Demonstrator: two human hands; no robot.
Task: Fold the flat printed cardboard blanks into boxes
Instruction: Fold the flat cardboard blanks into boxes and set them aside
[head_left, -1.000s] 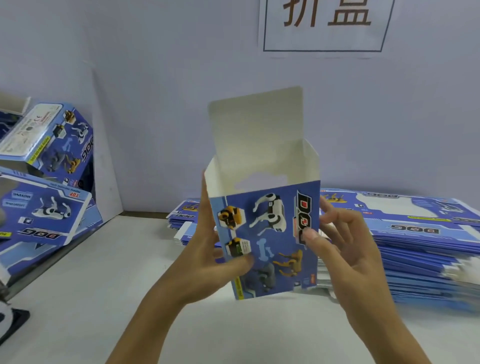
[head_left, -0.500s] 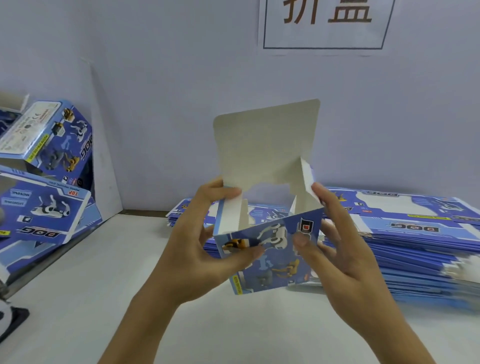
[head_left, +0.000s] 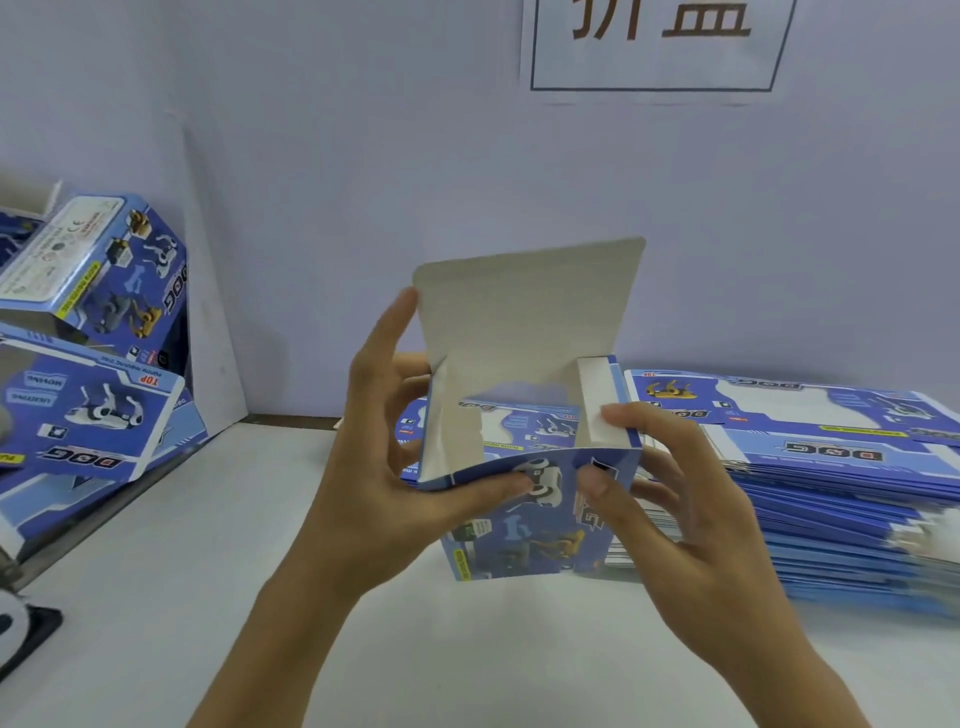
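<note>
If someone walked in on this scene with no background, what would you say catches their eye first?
Most likely the half-folded blue box held up in the centre, its big white top flap standing upright while the left hand and right hand pinch its front panel and press the side flaps. Next, the tall stack of flat printed blanks on the table at right. Finished boxes lie piled at the far left.

Printed cardboard box, matt grey-white inside.
</note>
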